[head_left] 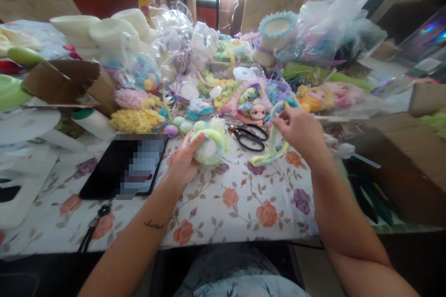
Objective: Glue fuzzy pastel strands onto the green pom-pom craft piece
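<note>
My left hand (185,160) is closed around a small round piece with a pale disc face and a fuzzy yellow-green rim (213,146). Light green pompoms and a ruffled trim sit at its upper edge. Above the cloth to the right, my right hand (301,132) pinches a fuzzy pastel yellow, green and blue strip, like chenille stem (272,144), whose lower end curves down near the tablecloth. Between the two hands lie black-handled scissors (251,137), apart from both. A doll head (258,111) rests just behind the scissors.
A tablet (121,167) lies at left on the flowered tablecloth (240,218). Cardboard boxes (66,81) stand left and right. Behind are yellow fluffy trim (135,120), plastic bags (331,28), cream foam-like cups (114,35) and yellow and pink dolls (315,97).
</note>
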The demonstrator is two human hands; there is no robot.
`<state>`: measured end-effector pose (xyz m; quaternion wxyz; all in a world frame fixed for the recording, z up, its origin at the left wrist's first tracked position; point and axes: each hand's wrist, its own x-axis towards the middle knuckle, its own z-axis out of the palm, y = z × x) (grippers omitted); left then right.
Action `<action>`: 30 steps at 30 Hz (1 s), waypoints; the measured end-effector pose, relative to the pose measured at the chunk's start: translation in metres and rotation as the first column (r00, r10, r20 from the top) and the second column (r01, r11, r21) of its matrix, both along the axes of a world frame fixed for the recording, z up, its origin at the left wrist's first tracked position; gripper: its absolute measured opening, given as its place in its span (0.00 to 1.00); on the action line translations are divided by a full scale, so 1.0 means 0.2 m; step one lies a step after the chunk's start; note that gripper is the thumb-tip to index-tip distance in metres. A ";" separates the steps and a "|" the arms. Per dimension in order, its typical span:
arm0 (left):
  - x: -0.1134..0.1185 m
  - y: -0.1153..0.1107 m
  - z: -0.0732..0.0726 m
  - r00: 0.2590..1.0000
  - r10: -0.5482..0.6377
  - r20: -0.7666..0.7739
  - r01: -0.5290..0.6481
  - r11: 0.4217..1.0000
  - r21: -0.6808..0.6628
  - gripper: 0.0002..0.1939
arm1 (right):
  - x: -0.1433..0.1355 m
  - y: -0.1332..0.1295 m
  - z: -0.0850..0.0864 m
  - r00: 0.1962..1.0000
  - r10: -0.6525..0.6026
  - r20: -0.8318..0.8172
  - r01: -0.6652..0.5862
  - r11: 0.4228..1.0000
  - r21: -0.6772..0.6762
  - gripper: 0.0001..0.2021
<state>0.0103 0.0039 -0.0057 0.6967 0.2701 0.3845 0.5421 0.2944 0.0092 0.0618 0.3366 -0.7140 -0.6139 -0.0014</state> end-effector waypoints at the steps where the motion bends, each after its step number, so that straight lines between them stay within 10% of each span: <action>1: 0.00 0.00 0.00 1.000 0.002 0.004 -0.002 1.000 -0.011 0.24 | -0.03 -0.02 -0.02 0.998 0.027 0.049 -0.024 0.998 -0.050 0.12; 5: 0.01 -0.01 -0.01 1.000 0.020 0.005 -0.019 0.997 -0.069 0.19 | -0.24 -0.15 -0.11 0.951 0.292 -0.104 -0.292 0.956 0.013 0.11; 8: 0.03 -0.02 -0.01 1.000 0.013 0.011 -0.012 0.998 -0.054 0.20 | -0.41 -0.24 -0.19 0.846 0.424 -0.324 -0.431 0.901 0.054 0.28; 12: 0.05 -0.05 0.02 1.000 -0.017 0.011 0.018 1.000 -0.025 0.22 | -0.51 -0.25 -0.29 0.761 0.356 -0.542 -0.470 0.879 -0.082 0.44; 17: 0.06 -0.10 0.04 0.996 -0.093 0.004 0.093 0.996 -0.009 0.28 | -0.54 -0.26 -0.36 0.633 0.315 -0.707 -0.487 0.872 -0.047 0.37; 25: 0.05 -0.13 0.11 0.982 -0.168 -0.090 0.154 0.978 -0.142 0.63 | -0.51 -0.32 -0.38 0.474 0.266 -0.839 -0.447 0.894 0.030 0.34; 30: 0.03 -0.12 0.11 0.973 -0.171 -0.153 0.148 0.977 -0.150 0.63 | -0.46 -0.32 -0.32 0.775 0.385 -0.501 -0.320 0.923 0.215 0.30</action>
